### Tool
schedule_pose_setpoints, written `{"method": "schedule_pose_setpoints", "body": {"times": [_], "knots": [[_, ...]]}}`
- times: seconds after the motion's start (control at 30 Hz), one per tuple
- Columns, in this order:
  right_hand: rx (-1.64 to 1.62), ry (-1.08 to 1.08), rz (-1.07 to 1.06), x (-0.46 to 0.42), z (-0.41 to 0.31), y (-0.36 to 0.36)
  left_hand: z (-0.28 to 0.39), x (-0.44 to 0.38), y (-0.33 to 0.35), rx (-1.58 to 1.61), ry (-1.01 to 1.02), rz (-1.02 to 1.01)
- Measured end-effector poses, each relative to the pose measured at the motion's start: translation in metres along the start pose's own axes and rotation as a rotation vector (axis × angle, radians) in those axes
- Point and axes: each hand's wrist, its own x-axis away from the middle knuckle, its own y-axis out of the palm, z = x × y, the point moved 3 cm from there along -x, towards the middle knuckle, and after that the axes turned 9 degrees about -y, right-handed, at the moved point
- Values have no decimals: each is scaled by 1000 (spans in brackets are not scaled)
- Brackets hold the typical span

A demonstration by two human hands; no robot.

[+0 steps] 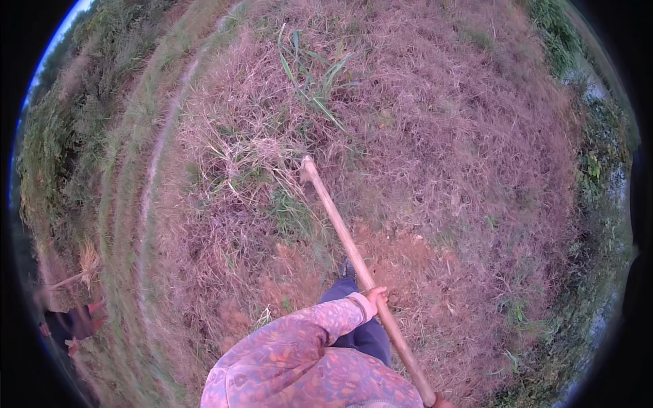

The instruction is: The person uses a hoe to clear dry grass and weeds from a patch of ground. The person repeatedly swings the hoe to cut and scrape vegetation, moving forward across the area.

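Note:
A long wooden handle (352, 250) runs from the lower right up to the middle of the view; its far end lies at the dry grass. A tool head (305, 176) shows dimly at that end, partly blurred. My left hand (376, 299), below a patterned sleeve, is closed around the middle of the handle. At the bottom edge my right hand (443, 402) is at the near end of the handle, mostly cut off by the frame. Just left of the tool head lies a clump of dry grass (245, 163).
Bare reddish soil (408, 255) lies around my shoe (348, 269). Green blades (311, 76) stand beyond the tool. A narrow path (158, 137) curves along the left. Another person (71, 324) with a long-handled tool is at the far left. Bushes (602, 153) line the right.

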Motion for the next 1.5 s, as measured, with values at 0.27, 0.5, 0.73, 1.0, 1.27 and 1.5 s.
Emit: {"method": "schedule_pose_setpoints", "body": {"times": [0.27, 0.5, 0.73, 1.0, 1.27, 1.5], "knots": [[-143, 34, 120, -116, 43, 205, 52, 90, 22, -60, 272, 167], [-669, -472, 302, -246, -180, -2, 211, 315, 142, -285, 1149, -12], [-764, -720, 371, -231, -300, -73, 344, 423, 166, -271, 1424, 24], [-263, -198, 156, -95, -106, -10, 179, 106, 45, 42, 732, 20], [237, 24, 133, 3, -74, -177, 87, 61, 89, 203, 187, -63], [80, 15, 183, -21, -136, -131, 172, 41, 37, 52, 200, -171]]}}
